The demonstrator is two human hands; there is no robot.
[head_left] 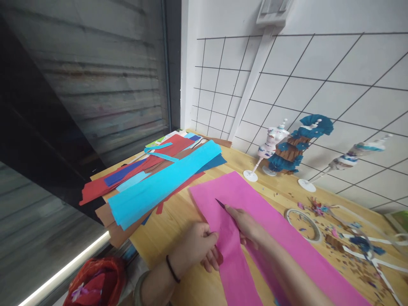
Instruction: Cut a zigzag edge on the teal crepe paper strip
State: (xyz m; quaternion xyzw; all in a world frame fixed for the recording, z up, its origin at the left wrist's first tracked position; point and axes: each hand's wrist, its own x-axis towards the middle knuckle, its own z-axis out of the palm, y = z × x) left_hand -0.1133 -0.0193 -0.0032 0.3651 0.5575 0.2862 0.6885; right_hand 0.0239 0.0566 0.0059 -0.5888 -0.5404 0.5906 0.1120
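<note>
A large sheet of pink crepe paper (264, 199) lies on the wooden table, slit lengthwise from its near end so that a strip hangs toward me. My right hand (245, 225) is closed around scissors (219, 204); only their dark pointed blade shows over the paper, the handles being hidden by the hand. Just left of it, my left hand (202, 246), with a black band at the wrist, has curled fingers and pinches the strip's left edge.
Stacked crepe paper in light blue (165, 185), red (108, 187) and brown lies at the left. Small dress forms (269, 142), one dressed in teal and brown paper (291, 146), stand along the gridded wall. A tape roll (304, 225) and scraps lie right. A red bag (98, 280) sits below.
</note>
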